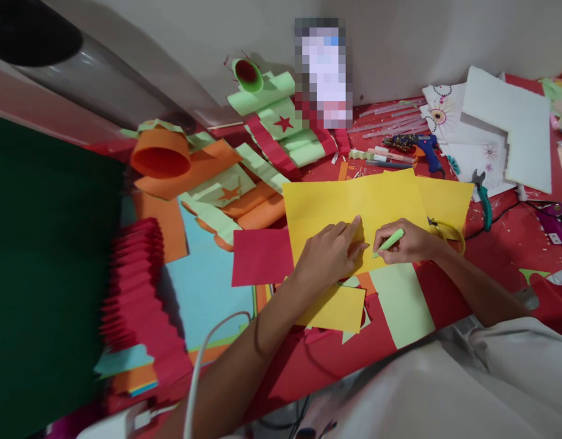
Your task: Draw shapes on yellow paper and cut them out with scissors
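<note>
A large yellow paper sheet (317, 204) lies across the middle of the red table. My left hand (329, 250) rests on it with the index finger stretched forward and the thumb apart. In my right hand (406, 241) is a light green marker (392, 238), its tip down at the yellow sheet just right of my left thumb. Yellow-handled scissors (461, 235) lie beside my right wrist, partly hidden. Below my hands are a smaller yellow piece (338, 308) and a pale green strip (404, 305). A dark pink sheet (260, 259) sits to the left.
Paper constructions in orange (207, 161) and green (290, 122) stand at the back. Pleated pink paper (134, 292) and blue sheets (207, 286) lie left. A blue glue gun (427, 151), teal-handled pliers (484, 204) and white foam board (528, 128) are right. A white cable (201, 356) crosses my left forearm.
</note>
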`<state>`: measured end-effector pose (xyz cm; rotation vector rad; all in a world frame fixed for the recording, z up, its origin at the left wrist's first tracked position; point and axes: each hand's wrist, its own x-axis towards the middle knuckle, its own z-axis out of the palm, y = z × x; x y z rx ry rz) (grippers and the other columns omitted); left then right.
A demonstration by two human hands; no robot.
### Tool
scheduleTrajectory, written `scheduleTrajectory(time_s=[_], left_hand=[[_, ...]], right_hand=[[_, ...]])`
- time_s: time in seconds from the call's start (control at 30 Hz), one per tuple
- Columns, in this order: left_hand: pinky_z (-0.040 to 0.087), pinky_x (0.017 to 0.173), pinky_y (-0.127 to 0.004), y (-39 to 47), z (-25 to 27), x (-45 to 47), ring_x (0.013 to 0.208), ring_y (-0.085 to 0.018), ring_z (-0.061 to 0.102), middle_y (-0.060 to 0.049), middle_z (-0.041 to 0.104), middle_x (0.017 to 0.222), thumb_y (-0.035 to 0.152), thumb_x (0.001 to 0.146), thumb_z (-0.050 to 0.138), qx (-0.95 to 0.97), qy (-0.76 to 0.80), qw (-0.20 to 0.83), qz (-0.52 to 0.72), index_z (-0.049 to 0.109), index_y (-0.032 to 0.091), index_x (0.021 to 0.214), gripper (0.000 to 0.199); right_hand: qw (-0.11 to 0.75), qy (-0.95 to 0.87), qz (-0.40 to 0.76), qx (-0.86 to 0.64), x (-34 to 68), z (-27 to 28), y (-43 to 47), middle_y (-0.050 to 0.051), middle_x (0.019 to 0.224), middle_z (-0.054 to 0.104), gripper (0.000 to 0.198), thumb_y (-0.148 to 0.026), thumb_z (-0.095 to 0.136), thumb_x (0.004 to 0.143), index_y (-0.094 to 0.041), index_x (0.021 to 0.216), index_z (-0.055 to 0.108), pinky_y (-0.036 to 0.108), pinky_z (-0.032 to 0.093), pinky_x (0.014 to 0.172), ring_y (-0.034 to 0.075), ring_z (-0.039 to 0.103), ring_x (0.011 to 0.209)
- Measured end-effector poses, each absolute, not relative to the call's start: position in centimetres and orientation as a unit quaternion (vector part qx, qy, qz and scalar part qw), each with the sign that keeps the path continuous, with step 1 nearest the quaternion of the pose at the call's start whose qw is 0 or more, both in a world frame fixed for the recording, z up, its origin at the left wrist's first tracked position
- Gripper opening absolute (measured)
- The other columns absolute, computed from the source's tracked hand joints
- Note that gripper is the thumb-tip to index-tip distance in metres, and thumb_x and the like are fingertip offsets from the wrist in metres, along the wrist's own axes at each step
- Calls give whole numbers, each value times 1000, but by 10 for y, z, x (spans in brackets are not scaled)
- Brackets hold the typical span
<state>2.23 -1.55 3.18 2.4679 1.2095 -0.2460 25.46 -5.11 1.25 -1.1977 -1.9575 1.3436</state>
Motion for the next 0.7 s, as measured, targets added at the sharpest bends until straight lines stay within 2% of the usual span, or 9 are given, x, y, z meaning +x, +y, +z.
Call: scheduleTrajectory(time_s=[0.4,0.7], left_hand=[[52,77,-34,-15,40,24,114,-31,69,-15,74,119,40,109,54,869,441,201,-105,41,20,165,61],[52,77,-35,-16,40,23,112,-31,69,-16,74,118,40,109,52,875,432,191,-101,42,19,164,60]], right_hand=[[206,-751,487,-394,254,16,-52,-2,78,75,9,-16,71,78,-20,82,77,21,45,67,11,64,67],[223,-730,503,-404,256,12,-50,-3,74,71,9,-15,70,77,-18,83,75,20,41,61,9,54,60]])
